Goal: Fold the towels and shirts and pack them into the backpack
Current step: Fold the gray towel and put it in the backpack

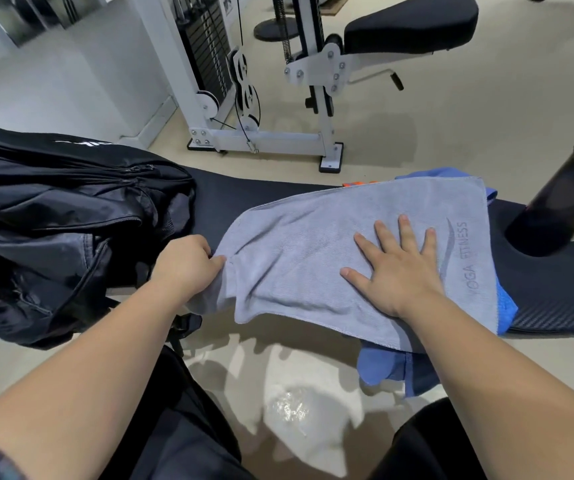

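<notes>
Early on: your left hand (185, 263) pinches the grey towel (296, 244) at frame centre, your right hand (396, 271) presses it flat, fingers spread (blue shirt (382, 365) underneath, unfolded); backpack (53, 220) at left shows nothing packed.

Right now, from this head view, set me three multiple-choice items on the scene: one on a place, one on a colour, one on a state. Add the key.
1. Where does the backpack lie?
A) on the bench, left of the towel
B) on the floor by the weight machine
C) on the person's back

2. What colour is the towel?
A) red
B) grey
C) green

3. How does the right hand meet the towel?
A) flat, fingers spread
B) clenched in a fist
C) lifted clear of it

Key: 1 A, the black bag rests on the bench's left end. 2 B, the cloth is grey, printed YOGA FITNESS. 3 A, the palm presses down while the left hand pinches the towel's left corner.
</notes>
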`<state>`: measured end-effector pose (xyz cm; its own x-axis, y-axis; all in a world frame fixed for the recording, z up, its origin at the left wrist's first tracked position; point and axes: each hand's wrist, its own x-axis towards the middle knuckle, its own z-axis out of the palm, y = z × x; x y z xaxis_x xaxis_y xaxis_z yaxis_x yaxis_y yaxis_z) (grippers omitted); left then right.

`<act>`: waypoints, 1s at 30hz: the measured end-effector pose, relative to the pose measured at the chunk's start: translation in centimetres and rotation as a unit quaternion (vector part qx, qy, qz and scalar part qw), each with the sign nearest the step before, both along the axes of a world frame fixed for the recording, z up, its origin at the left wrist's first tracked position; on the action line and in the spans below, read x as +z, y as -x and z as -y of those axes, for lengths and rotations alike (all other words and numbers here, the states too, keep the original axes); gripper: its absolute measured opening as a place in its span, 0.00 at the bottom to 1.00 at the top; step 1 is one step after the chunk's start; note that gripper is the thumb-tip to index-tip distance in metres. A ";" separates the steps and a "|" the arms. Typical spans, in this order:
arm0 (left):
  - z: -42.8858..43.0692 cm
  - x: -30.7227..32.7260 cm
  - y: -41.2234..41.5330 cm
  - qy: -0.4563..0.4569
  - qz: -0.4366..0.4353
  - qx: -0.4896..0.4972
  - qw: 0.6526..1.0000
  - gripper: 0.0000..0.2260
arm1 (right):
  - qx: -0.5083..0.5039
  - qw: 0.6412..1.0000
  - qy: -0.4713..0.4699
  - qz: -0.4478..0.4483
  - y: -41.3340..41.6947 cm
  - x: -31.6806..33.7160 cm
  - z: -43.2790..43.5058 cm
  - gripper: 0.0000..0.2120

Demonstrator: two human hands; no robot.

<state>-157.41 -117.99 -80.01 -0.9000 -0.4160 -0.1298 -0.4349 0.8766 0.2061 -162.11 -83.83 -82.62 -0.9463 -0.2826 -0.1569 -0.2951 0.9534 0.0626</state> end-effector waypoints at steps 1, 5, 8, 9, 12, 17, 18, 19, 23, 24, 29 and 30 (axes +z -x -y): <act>0.0 0.0 0.0 -0.010 0.003 -0.005 1.000 0.10 | 0.000 1.000 -0.001 -0.001 0.0 0.0 0.0 0.39; -0.5 -0.3 -0.1 -0.094 -0.011 -0.017 0.995 0.06 | 0.000 1.000 -0.007 -0.005 0.1 -0.1 0.0 0.39; -0.7 -0.3 0.0 -0.119 -0.013 -0.012 0.993 0.05 | -0.001 1.000 -0.012 -0.006 0.1 -0.2 0.0 0.39; -0.8 -0.1 0.1 -0.119 -0.011 -0.014 0.993 0.04 | -0.001 1.000 -0.014 -0.006 0.1 -0.2 0.0 0.39; -1.2 0.2 0.4 -0.145 -0.020 -0.012 0.989 0.05 | -0.002 1.000 -0.018 -0.004 0.2 -0.2 0.1 0.39; -1.2 1.2 0.5 -0.208 -0.085 0.032 0.974 0.05 | -0.001 1.000 -0.016 -0.003 0.2 -0.2 0.1 0.40; -1.0 1.4 0.6 -0.211 -0.091 0.033 0.973 0.06 | -0.001 1.000 -0.016 -0.002 0.2 -0.2 0.0 0.40; -0.7 1.8 0.6 -0.206 -0.088 0.024 0.974 0.07 | -0.001 1.000 -0.017 -0.001 0.2 -0.2 0.1 0.40; -0.2 3.3 1.1 -0.253 -0.050 0.017 0.966 0.15 | 0.003 1.000 -0.022 0.002 0.3 -0.3 0.1 0.40; 0.0 3.4 1.4 -0.276 -0.040 0.028 0.960 0.12 | 0.004 1.000 -0.022 0.002 0.3 -0.3 0.1 0.40; 0.7 3.0 1.6 -0.300 0.015 0.045 0.953 0.07 | 0.006 1.000 -0.020 0.001 0.3 -0.2 0.1 0.40; 0.6 2.7 1.5 -0.286 0.017 0.037 0.957 0.07 | 0.007 1.000 -0.020 0.001 0.3 -0.2 0.1 0.40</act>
<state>-158.92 -118.59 -77.27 -0.8616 -0.3315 -0.3843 -0.5072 0.5908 0.6275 -162.43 -83.94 -82.84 -0.9423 -0.2884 -0.1699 -0.3076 0.9463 0.0998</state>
